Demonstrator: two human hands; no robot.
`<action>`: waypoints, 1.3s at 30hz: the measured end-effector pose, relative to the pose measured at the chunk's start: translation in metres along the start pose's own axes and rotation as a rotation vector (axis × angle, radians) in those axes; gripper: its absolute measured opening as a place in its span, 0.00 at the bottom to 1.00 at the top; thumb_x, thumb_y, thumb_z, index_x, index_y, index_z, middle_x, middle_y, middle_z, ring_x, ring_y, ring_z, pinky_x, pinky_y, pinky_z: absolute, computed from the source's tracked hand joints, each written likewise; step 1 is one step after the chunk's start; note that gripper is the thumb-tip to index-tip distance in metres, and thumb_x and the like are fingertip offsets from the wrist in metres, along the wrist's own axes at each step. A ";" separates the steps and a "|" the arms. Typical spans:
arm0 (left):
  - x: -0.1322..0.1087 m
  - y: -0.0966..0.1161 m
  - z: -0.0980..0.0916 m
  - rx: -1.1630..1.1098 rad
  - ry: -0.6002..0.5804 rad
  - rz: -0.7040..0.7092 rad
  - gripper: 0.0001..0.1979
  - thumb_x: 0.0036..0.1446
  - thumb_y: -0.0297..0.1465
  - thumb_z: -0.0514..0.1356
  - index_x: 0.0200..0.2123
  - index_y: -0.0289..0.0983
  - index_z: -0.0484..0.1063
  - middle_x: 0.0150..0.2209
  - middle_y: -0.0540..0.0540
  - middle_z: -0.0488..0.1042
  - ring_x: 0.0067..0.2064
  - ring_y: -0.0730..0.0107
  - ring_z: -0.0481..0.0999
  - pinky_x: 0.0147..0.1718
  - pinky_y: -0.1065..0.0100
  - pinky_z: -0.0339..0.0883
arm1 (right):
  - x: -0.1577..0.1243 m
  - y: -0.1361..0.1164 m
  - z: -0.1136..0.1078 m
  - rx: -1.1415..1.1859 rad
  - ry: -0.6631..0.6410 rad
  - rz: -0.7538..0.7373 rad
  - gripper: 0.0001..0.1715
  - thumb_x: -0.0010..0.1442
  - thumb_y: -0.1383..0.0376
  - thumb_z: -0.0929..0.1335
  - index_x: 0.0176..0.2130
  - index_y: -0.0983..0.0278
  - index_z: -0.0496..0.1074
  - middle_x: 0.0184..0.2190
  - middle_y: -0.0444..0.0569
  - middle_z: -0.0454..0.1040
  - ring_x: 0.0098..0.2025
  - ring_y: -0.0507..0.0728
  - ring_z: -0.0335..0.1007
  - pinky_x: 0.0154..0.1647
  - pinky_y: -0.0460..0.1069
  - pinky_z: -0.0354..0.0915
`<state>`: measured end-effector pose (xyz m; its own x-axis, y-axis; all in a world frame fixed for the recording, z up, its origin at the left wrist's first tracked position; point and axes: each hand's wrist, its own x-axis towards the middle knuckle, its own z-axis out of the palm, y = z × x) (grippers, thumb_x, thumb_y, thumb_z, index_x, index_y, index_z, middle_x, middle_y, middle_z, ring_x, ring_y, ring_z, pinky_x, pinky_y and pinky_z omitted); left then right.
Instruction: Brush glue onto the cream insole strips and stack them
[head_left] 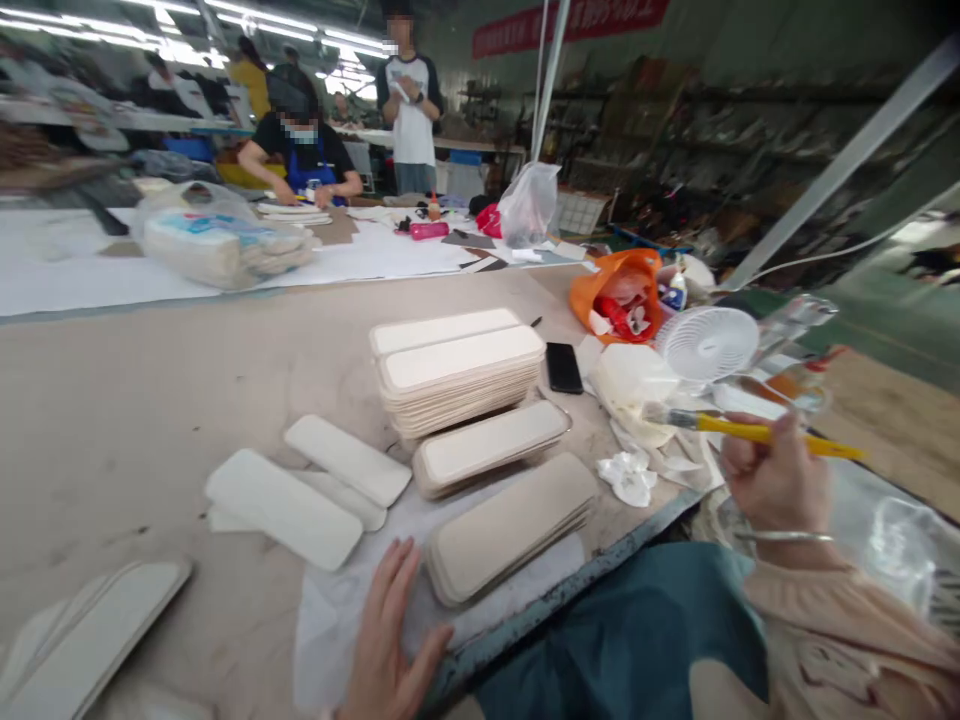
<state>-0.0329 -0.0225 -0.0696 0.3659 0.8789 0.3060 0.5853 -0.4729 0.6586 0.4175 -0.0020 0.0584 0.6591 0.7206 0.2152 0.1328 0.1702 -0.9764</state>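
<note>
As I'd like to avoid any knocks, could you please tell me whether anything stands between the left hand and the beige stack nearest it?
Nothing visible does: the left hand is open beside the left end of the beige stack, with only white paper showing between them.

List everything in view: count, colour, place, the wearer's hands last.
Table: one, brownish, foreground
Tall stacks: two, cream, mid-table
Middle stack: one, cream, before those
Front stack: one, beige, near table edge
Loose panels: several, off-white, left of stacks
Panel pile: one, off-white, lower left
Phone: one, black, right of tall stacks
Crumpled tissue: one, white, right of front stack
Bag: one, orange, beyond phone
Fan: one, white, right
Bottle: one, pink, far middle
Banner: one, red, background
Other people: several, mixed clothing, background
Distant clutter: uncountable, blurred
Brush: one, yellow-handled, right
Left hand: one, bare, beside front stack
Right hand: one, bare, gripping brush
</note>
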 end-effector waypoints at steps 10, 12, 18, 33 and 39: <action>0.033 0.019 0.018 -0.110 -0.055 0.013 0.48 0.47 0.42 0.66 0.65 0.38 0.43 0.63 0.34 0.55 0.66 0.44 0.50 0.61 0.40 0.47 | -0.107 0.001 0.119 0.208 -0.492 0.332 0.14 0.59 0.54 0.68 0.35 0.62 0.67 0.12 0.35 0.51 0.15 0.47 0.43 0.16 0.45 0.40; 0.033 0.018 0.019 -0.109 -0.053 0.005 0.47 0.47 0.42 0.66 0.64 0.37 0.45 0.63 0.33 0.56 0.65 0.44 0.52 0.61 0.40 0.48 | -0.117 0.005 0.132 0.175 -0.576 0.318 0.14 0.59 0.54 0.67 0.35 0.62 0.65 0.12 0.35 0.52 0.15 0.46 0.43 0.15 0.44 0.39; 0.033 0.017 0.020 -0.106 -0.024 0.020 0.46 0.47 0.42 0.65 0.64 0.37 0.45 0.61 0.33 0.59 0.63 0.46 0.56 0.60 0.42 0.51 | -0.134 0.004 0.152 0.030 -0.764 0.304 0.15 0.61 0.53 0.65 0.34 0.63 0.63 0.14 0.37 0.59 0.16 0.47 0.49 0.16 0.43 0.45; 0.035 0.021 0.020 -0.057 0.000 0.031 0.39 0.51 0.38 0.63 0.62 0.36 0.49 0.58 0.34 0.62 0.60 0.49 0.61 0.58 0.45 0.55 | -0.131 0.011 0.147 -0.184 -0.749 0.173 0.13 0.61 0.56 0.62 0.31 0.62 0.65 0.14 0.37 0.62 0.19 0.51 0.60 0.28 0.47 0.58; 0.036 0.021 0.020 -0.028 0.013 0.022 0.38 0.52 0.37 0.62 0.62 0.35 0.50 0.57 0.35 0.63 0.60 0.50 0.62 0.58 0.46 0.57 | -0.106 0.014 0.122 -0.315 -0.605 0.119 0.14 0.61 0.56 0.62 0.29 0.61 0.66 0.13 0.38 0.63 0.20 0.52 0.62 0.29 0.47 0.58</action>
<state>0.0072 -0.0021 -0.0589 0.3689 0.8690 0.3298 0.5563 -0.4907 0.6706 0.2597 0.0059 0.0243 0.1656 0.9861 -0.0116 0.3540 -0.0704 -0.9326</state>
